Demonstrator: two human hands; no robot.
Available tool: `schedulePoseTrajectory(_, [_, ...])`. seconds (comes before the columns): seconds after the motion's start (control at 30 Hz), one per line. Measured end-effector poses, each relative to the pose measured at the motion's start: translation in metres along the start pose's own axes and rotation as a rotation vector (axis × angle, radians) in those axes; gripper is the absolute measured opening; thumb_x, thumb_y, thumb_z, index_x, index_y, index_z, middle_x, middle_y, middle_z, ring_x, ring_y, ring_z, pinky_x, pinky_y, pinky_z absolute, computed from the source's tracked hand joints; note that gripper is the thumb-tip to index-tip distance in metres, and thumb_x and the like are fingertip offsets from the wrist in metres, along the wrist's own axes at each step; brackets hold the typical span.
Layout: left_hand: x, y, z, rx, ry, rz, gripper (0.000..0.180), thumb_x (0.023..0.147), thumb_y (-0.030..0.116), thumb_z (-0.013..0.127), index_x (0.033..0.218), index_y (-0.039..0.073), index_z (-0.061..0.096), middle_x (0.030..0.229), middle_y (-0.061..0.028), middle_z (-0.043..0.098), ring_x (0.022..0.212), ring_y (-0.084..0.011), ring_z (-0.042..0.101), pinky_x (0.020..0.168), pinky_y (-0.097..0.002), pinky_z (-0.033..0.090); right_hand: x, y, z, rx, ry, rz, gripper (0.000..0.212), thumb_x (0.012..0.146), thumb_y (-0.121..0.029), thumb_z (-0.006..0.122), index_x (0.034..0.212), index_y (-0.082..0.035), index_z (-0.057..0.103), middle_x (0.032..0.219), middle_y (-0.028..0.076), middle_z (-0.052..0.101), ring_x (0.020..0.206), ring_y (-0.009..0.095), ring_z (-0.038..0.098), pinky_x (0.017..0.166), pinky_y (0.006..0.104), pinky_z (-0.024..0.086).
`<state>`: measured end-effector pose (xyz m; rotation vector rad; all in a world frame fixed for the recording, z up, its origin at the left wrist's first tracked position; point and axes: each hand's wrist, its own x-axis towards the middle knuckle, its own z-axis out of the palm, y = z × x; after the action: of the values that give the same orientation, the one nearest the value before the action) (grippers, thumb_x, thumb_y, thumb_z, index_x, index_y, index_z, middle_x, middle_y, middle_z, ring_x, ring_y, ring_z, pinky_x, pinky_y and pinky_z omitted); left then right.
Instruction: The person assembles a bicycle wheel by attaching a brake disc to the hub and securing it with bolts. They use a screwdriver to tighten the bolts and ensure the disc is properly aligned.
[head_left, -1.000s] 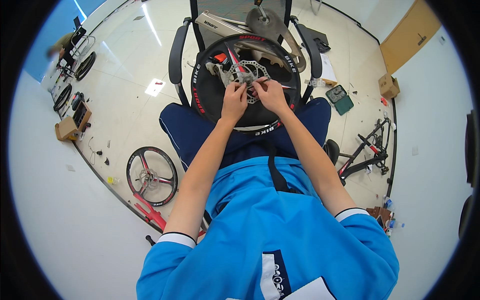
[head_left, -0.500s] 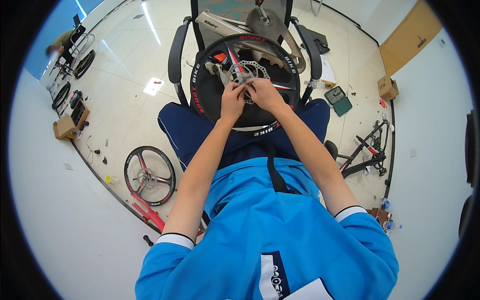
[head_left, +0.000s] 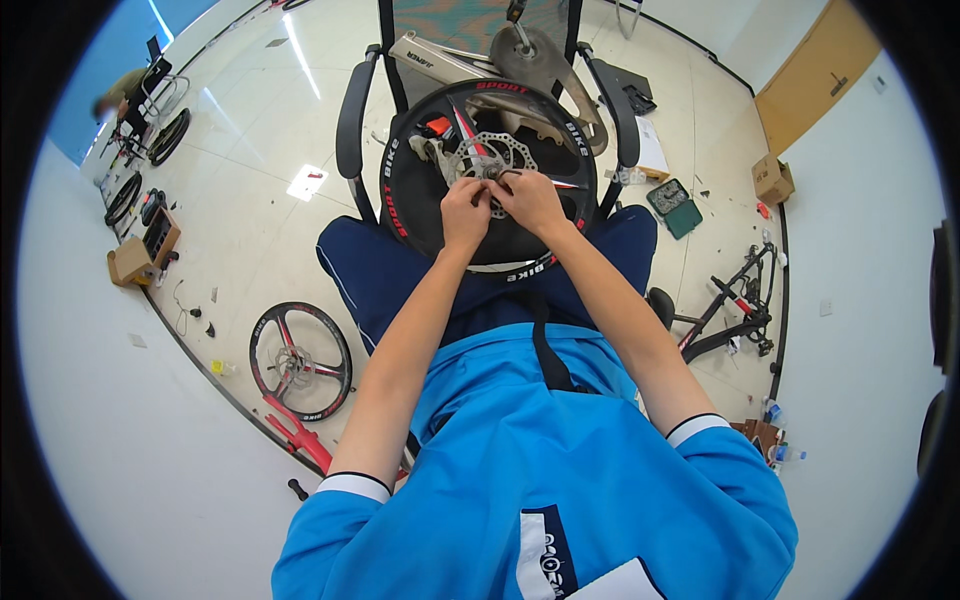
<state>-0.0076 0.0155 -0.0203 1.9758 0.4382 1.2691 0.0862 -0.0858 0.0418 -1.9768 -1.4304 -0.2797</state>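
A black bicycle wheel [head_left: 405, 215] with red and white markings rests on the seat of a chair in front of my knees. On its hub side is a silver brake disc [head_left: 519, 150]. My left hand [head_left: 466, 213] and my right hand [head_left: 530, 200] meet over the lower part of the disc, close to the hub. Fingers of both hands are pinched together, tip to tip. Whatever small thing they hold is hidden by the fingers. Beside the disc, on the wheel, lie an orange-red piece [head_left: 439, 126] and a pale crumpled piece, perhaps a glove or cloth.
The chair's armrests [head_left: 352, 125] flank the wheel; behind it lies a silver frame part [head_left: 425, 58]. An open green case [head_left: 683, 215] and a black bike frame [head_left: 735, 305] are on the right floor. Another wheel [head_left: 343, 345] and red fork [head_left: 300, 435] lie left. A person [head_left: 120, 95] is far left.
Both hands have shifted slightly nearer to me, down from the hub, still pinched together. The wheel and chair appear slightly lower in view.
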Motion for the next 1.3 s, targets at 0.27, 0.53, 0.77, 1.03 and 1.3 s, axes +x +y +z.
schedulePoseTrajectory(0.27, [0.001, 0.002, 0.001, 0.015, -0.008, 0.063, 0.013, 0.081, 0.0, 0.068, 0.093, -0.003, 0.07, 0.091, -0.0142, 0.068, 0.075, -0.031, 0.066, 0.068, -0.035, 0.053, 0.002, -0.011, 0.003, 0.627, 0.145, 0.112, 0.016, 0.083, -0.001, 0.065, 0.096, 0.001, 0.073, 0.077, 0.014, 0.071, 0.065, 0.019, 0.068, 0.061, 0.0287, 0.052])
schedulePoseTrajectory(0.53, [0.005, 0.019, -0.007, -0.03, -0.039, -0.054, 0.009, 0.08, 0.0, 0.068, 0.088, -0.003, 0.07, 0.087, -0.0137, 0.067, 0.07, -0.0318, 0.065, 0.065, -0.0353, 0.053, 0.003, -0.008, 0.0, 0.545, 0.078, 0.237, 0.018, 0.08, -0.011, 0.075, 0.093, 0.001, 0.073, 0.075, 0.014, 0.071, 0.058, 0.016, 0.065, 0.055, 0.0277, 0.051])
schedulePoseTrajectory(0.77, [0.005, 0.01, -0.002, 0.021, -0.075, 0.079, 0.007, 0.082, -0.001, 0.063, 0.087, -0.003, 0.067, 0.087, -0.0157, 0.066, 0.071, -0.032, 0.065, 0.063, -0.0356, 0.051, 0.005, -0.018, -0.003, 0.636, 0.166, 0.183, 0.02, 0.081, -0.007, 0.072, 0.099, 0.0, 0.073, 0.082, 0.013, 0.073, 0.069, 0.018, 0.07, 0.064, 0.0283, 0.054])
schedulePoseTrajectory(1.03, [0.013, 0.018, -0.008, 0.029, -0.114, 0.051, 0.008, 0.081, 0.002, 0.067, 0.088, -0.002, 0.068, 0.082, -0.0149, 0.065, 0.066, -0.0282, 0.064, 0.061, -0.0349, 0.05, 0.004, -0.009, 0.002, 0.716, 0.152, 0.269, 0.015, 0.087, 0.002, 0.064, 0.099, 0.007, 0.071, 0.085, 0.013, 0.074, 0.077, 0.014, 0.071, 0.072, 0.0275, 0.057])
schedulePoseTrajectory(1.3, [0.013, 0.018, -0.008, -0.002, -0.091, -0.093, 0.009, 0.083, 0.006, 0.068, 0.087, -0.002, 0.068, 0.072, -0.0171, 0.065, 0.062, -0.0301, 0.065, 0.061, -0.0356, 0.051, 0.007, -0.013, 0.003, 0.606, 0.175, 0.357, 0.015, 0.077, -0.01, 0.08, 0.081, 0.001, 0.07, 0.073, 0.005, 0.07, 0.064, 0.007, 0.064, 0.06, 0.0226, 0.051])
